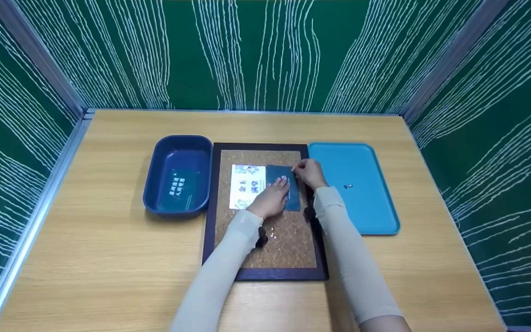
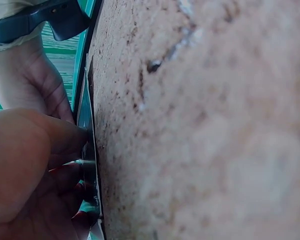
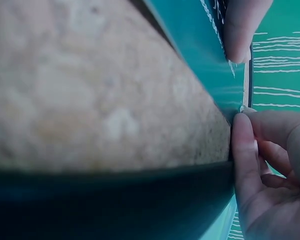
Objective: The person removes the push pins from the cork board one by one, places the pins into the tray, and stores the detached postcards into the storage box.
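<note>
On the framed cork board (image 1: 288, 249), a dark green card (image 1: 294, 198) lies against the right side of a white card (image 1: 241, 186) with printed characters. My left hand (image 1: 270, 199) presses the green card with its fingers stretched out. At the card's far right corner, my right hand (image 1: 310, 173) pinches a small thumbtack (image 3: 242, 108) between thumb and forefinger. Most of that tack is hidden by the fingertips. A tack (image 1: 249, 168) sits at the white card's far edge. Several loose tacks (image 1: 273, 234) lie on the cork nearer to me.
Left of the board stands a dark blue bin (image 1: 149, 193) with a green printed card (image 1: 187, 191) inside. A light blue tray (image 1: 376, 216) on the right, partly under the right forearm, holds small tacks (image 1: 348, 186). Green panels (image 1: 265, 55) with white lines surround the wooden table (image 1: 109, 258).
</note>
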The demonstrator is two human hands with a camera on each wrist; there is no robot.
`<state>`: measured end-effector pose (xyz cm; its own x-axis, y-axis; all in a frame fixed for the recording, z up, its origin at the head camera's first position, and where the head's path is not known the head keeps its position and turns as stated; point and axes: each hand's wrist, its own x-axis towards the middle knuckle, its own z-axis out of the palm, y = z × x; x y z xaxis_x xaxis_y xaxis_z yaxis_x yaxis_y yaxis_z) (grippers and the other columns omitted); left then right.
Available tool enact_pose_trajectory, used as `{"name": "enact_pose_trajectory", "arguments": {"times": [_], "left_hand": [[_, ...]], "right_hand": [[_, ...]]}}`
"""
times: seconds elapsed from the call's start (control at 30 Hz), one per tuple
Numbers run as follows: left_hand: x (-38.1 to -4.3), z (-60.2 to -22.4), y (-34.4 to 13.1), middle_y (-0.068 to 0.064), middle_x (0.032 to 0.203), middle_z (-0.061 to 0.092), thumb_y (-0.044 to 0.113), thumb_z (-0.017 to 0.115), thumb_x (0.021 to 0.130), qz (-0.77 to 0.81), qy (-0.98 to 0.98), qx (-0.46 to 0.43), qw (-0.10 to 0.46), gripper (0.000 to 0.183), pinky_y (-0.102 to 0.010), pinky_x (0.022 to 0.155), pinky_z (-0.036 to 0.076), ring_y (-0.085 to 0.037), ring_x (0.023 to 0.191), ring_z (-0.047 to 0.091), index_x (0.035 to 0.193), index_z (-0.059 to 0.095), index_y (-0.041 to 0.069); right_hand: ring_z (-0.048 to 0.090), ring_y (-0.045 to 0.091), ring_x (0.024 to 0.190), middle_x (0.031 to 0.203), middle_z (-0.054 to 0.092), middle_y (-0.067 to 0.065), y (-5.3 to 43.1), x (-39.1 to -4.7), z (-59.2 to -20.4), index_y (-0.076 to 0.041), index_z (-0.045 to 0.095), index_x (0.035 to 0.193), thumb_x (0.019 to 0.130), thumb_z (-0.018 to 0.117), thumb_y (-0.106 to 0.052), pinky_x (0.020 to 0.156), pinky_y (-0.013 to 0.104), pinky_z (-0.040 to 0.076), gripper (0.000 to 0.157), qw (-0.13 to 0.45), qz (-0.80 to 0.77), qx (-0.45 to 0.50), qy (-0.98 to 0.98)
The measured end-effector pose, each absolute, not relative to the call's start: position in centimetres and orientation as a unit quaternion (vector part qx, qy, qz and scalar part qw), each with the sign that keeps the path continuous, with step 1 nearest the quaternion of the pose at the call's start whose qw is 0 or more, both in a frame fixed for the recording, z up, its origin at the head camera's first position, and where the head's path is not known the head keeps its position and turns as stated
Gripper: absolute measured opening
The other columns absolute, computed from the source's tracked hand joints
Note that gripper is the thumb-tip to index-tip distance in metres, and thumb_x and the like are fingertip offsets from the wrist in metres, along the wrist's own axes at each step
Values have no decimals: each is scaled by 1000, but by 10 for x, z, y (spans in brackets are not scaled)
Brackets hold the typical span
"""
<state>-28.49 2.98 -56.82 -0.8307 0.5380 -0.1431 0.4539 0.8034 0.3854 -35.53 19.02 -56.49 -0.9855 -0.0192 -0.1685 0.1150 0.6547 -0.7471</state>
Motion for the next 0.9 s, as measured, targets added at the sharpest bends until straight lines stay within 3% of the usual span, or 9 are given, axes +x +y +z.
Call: {"name": "enact_pose_trajectory", "arguments": {"times": [0.27, 0.57, 0.9], "left_hand": [[-286, -570, 30, -11, 159, 22, 21, 37, 104, 171, 943, 257, 128, 48, -39, 121, 21, -24, 148, 19, 149, 32, 5], [-286, -570, 31, -12, 158, 24, 20, 38, 104, 164, 944, 261, 117, 48, -39, 120, 22, -25, 147, 21, 148, 33, 4], [-289, -573, 30, -12, 158, 23, 20, 37, 103, 183, 939, 264, 127, 48, -40, 121, 21, -24, 148, 19, 149, 33, 4]], "right_hand": [[70, 31, 84, 96, 70, 22, 188, -357, -564, 3, 70, 95, 99, 52, -17, 74, 38, 58, 27, 72, -382, -10, 921], [56, 13, 57, 65, 59, 5, 186, -359, -564, -4, 61, 75, 98, 52, -15, 53, 24, 46, 27, 71, -364, -10, 929], [59, 15, 61, 76, 65, 12, 187, -357, -563, -1, 67, 86, 99, 50, -15, 54, 25, 46, 26, 72, -363, -19, 929]]}}
